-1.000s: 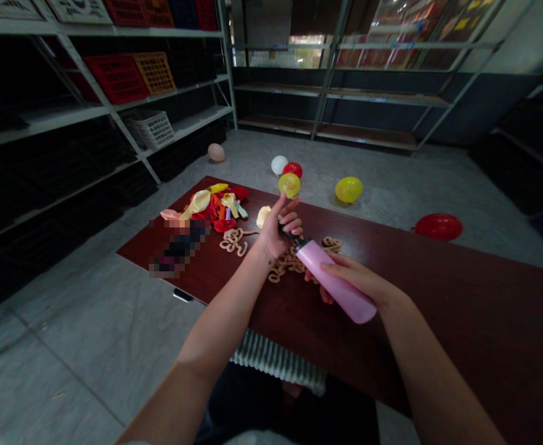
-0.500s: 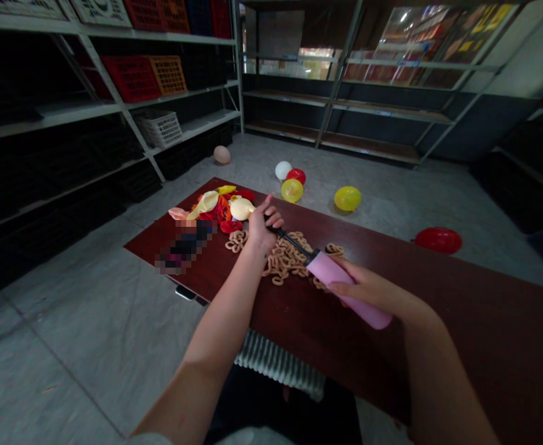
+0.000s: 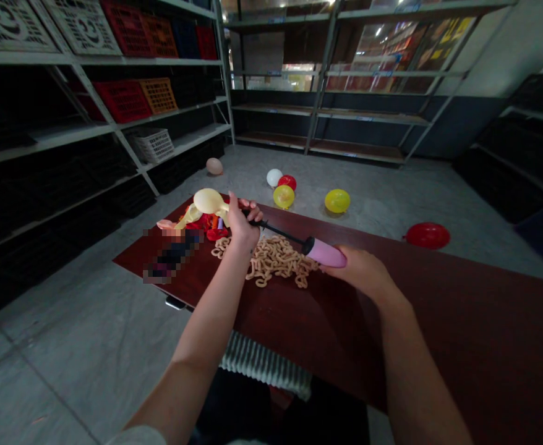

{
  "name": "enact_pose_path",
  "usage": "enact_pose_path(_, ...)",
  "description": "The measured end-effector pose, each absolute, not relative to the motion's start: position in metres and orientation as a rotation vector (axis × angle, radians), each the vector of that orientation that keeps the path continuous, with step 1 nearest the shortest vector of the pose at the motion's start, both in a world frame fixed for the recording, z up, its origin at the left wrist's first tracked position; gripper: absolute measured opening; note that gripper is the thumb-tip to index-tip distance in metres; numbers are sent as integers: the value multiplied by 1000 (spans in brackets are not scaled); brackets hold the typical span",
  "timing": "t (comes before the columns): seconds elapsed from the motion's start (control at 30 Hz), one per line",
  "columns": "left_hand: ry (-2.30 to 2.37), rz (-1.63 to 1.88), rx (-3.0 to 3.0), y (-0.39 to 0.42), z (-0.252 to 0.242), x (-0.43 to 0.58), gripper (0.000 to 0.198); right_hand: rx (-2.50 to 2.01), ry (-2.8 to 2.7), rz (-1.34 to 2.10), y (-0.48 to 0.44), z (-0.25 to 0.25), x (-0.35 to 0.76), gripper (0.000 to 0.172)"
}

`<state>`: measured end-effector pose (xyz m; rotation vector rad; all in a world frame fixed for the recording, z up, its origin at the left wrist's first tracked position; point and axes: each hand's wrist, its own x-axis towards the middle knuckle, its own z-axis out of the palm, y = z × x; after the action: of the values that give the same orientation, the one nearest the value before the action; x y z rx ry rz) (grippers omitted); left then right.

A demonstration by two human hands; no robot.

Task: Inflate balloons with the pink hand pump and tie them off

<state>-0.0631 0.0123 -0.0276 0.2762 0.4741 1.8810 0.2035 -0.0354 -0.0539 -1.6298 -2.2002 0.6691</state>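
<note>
Left hand [image 3: 242, 227] has fingers clenched round neck of cream balloon [image 3: 209, 201] at tip of black nozzle [image 3: 276, 230] of pink hand pump [image 3: 324, 252], long axis approx. parallel to far edge of dark red worktop [image 3: 443, 327], right hand [image 3: 363, 272] grasping barrel end, balloon being nearer left hand.

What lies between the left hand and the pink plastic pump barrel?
In the head view, a thin black pump hose spans the gap from the left hand to the pink plastic pump barrel.
</note>
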Motion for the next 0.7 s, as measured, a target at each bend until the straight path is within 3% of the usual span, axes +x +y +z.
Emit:
enact_pose_path(0.1, 477, 1913, 339, 17, -11, -47, 61, -1679, -2195, 124, -36, -56, 198, 33)
enact_pose_path(0.2, 485, 1890, 374, 22, 5, -27, 60, -1607, -2148, -108, -37, -59, 195, 32)
enact_pose_path(0.7, 611, 1852, 626, 30, -4, 88, 59, -1624, -1774, -253, -22, -93, 199, 34)
